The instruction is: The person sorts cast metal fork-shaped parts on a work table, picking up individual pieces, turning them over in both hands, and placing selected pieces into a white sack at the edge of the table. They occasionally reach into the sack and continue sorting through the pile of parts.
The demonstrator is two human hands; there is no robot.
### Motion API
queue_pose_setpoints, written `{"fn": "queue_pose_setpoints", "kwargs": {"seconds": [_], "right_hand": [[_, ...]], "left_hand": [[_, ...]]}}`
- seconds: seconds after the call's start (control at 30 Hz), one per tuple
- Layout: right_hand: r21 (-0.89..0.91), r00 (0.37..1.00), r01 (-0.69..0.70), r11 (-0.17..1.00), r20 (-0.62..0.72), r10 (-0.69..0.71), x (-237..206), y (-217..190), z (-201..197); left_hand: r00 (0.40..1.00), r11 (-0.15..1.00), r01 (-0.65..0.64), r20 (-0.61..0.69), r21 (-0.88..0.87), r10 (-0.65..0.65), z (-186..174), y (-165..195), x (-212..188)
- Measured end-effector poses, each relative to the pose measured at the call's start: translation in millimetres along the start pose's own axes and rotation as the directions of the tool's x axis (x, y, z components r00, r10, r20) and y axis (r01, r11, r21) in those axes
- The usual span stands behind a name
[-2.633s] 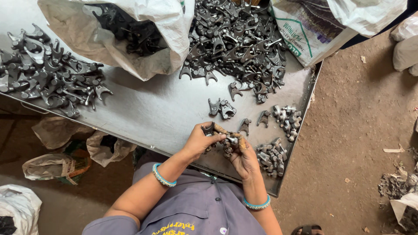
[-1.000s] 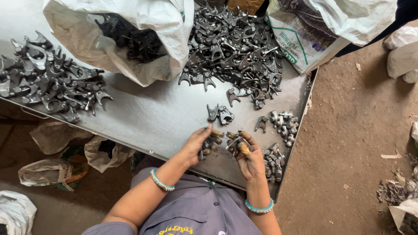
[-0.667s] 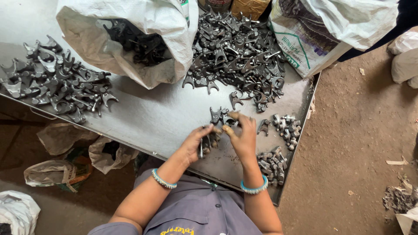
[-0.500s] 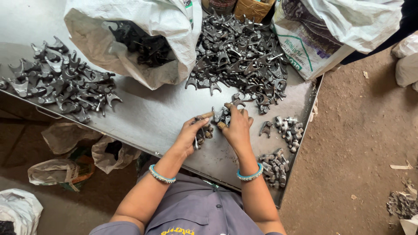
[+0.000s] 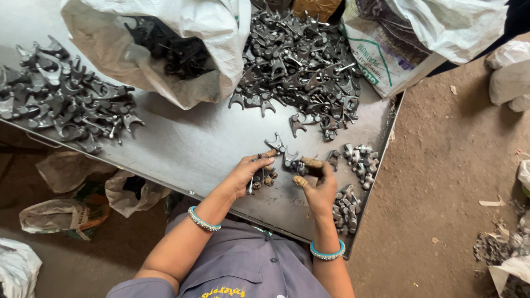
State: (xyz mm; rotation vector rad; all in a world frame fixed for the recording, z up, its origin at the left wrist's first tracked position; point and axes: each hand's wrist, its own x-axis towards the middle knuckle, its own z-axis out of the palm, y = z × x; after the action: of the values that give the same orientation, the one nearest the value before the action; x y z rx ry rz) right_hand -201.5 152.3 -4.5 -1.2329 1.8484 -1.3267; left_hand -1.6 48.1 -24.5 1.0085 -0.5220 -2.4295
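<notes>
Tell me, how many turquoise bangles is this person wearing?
2: one bangle on the left wrist, near the table's front edge, and one bangle on the right wrist, just below that edge. None seems hidden.

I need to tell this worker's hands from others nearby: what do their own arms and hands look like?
Both forearms are bare. Each wrist carries a turquoise beaded bangle: the left bangle and the right bangle. The left hand and right hand wear no gloves. The grey shirt has short sleeves.

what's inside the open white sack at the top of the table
Dark forked metal parts show in the mouth of the white sack, like the piles on the metal table. How far down they fill it is hidden by the sack's cloth.
</notes>
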Motion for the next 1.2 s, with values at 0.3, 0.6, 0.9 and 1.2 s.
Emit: {"fn": "queue_pose_setpoints", "kwargs": {"seconds": [0.3, 0.6, 0.9, 1.2], "right_hand": [[0.62, 0.995, -0.051, 0.783, -0.034, 0.093, -32, 30, -24], [0.855, 0.964, -0.24, 0.459, 0.154, 0.216, -36, 25, -14], [0.772, 0.9, -0.418, 0.479, 0.28, 0.334, -42, 28, -1], [0.74, 0.884, -0.439, 0.51, 0.253, 0.393, -48, 40, -9]], "left_hand": [[0.992, 0.992, -0.122, 0.019, 0.033, 0.121, -1, -20, -7], [0.997, 0.997, 0.035, 0.069, 0.069, -0.04, 12, -39, -5], [0.959, 0.977, 0.213, 0.19, 0.006, -0.21, 8, -31, -6], [0.968, 0.982, 0.186, 0.169, -0.002, -0.183, 7, -33, -9]]}}
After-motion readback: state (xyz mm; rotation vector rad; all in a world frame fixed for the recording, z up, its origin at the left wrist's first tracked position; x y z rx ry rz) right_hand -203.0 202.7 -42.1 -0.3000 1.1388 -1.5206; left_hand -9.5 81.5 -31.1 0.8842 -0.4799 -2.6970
